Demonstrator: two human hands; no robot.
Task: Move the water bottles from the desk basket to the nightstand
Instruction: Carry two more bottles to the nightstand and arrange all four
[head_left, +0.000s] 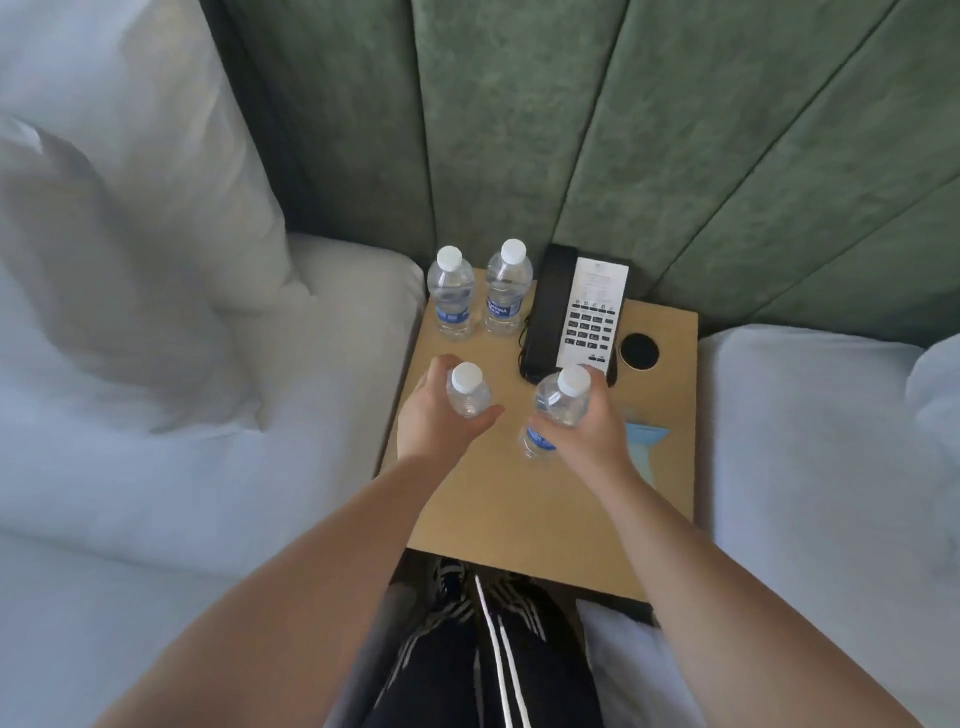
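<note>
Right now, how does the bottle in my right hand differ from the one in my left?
The right-hand bottle leans, cap toward the phone, and its blue label shows below the right hand. The left-hand bottle stands nearly upright under the camera, and its label is hidden by the left hand. Both are clear, white-capped, and gripped over the nightstand.

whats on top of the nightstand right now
On the nightstand: two upright water bottles, a phone, a round black hole and a light blue item partly hidden by the right hand.
</note>
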